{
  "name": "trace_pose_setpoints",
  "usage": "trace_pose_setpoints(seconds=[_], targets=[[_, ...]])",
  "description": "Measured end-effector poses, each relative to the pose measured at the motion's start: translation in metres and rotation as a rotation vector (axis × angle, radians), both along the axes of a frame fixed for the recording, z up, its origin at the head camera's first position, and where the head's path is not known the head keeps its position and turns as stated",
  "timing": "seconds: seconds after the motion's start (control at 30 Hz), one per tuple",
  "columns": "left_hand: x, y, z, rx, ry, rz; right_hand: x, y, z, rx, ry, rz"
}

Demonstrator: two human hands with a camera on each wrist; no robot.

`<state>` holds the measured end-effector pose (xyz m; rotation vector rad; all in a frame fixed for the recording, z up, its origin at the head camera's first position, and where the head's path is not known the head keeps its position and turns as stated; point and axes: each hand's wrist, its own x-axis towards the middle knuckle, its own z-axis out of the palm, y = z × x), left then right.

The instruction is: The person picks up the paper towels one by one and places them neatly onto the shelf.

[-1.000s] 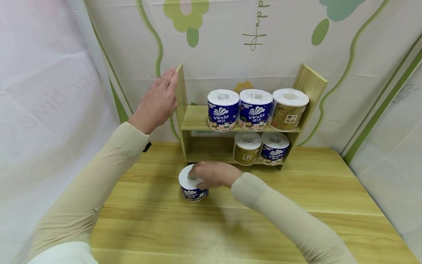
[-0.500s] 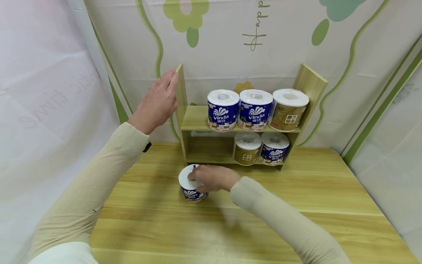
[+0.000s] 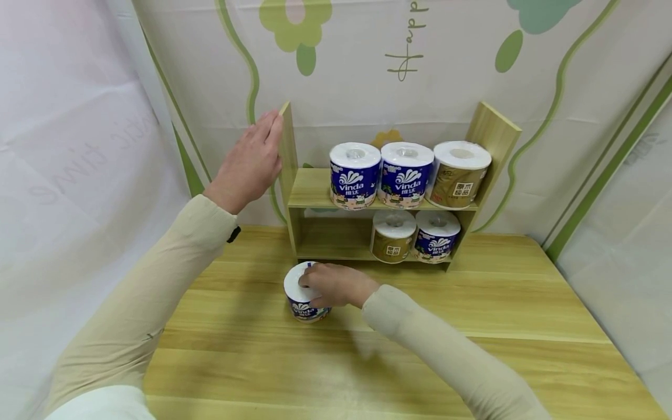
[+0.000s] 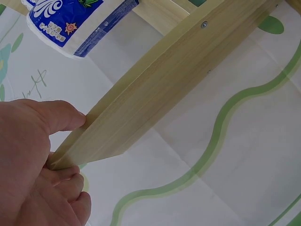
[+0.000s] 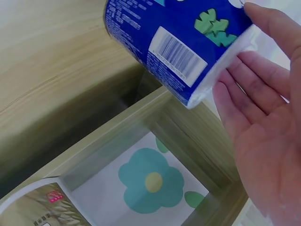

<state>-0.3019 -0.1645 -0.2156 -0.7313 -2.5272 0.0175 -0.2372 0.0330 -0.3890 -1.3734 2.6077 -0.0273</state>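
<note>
My right hand [image 3: 341,284] holds a blue-wrapped toilet paper roll [image 3: 303,311] by its top, fingers at the core hole. The roll stands upright on the table in front of the shelf's left end. In the right wrist view, the thumb lies by the blue wrapper's edge and the other fingers reach over the white end. Up at the left, my left hand [image 3: 249,158] grips the top corner of the wooden shelf's side panel [image 4: 141,89], its thumb on one face and fingers around the other side.
On the upper board [image 3: 310,185] stand two blue rolls [image 3: 356,184] and a gold roll [image 3: 457,181] at the right. Below are another gold roll [image 3: 392,242] and a blue one [image 3: 437,242]. White patterned cloth [image 3: 357,70] hangs behind and at both sides of the wooden table [image 3: 252,361].
My right hand has shifted very slightly on the roll, and a small blue mark on the roll's top now shows. The left hand and the rolls have stayed in place.
</note>
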Motion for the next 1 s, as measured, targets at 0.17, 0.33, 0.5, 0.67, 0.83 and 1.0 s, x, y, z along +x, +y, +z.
trace_pose_setpoints(seconds=[0.17,0.33,0.5,0.67,0.83,1.0], targets=[[0.001,0.0,0.0,0.005,-0.01,0.003,0.001,-0.002,-0.005,-0.041,0.032,-0.022],[0.0,0.0,-0.001,0.007,0.003,-0.004,-0.001,-0.003,-0.009,-0.073,0.051,-0.02],[0.0,-0.001,-0.002,0.01,0.018,-0.017,-0.004,-0.005,-0.011,-0.07,0.052,-0.023],[-0.001,-0.002,-0.002,0.006,0.024,-0.019,-0.005,-0.007,-0.009,-0.057,0.035,-0.034],[-0.001,-0.001,-0.001,0.006,0.028,-0.022,-0.007,-0.008,-0.009,-0.049,0.021,-0.039],[-0.001,0.0,-0.001,0.004,0.028,-0.02,-0.008,-0.008,-0.008,-0.045,0.01,-0.043]])
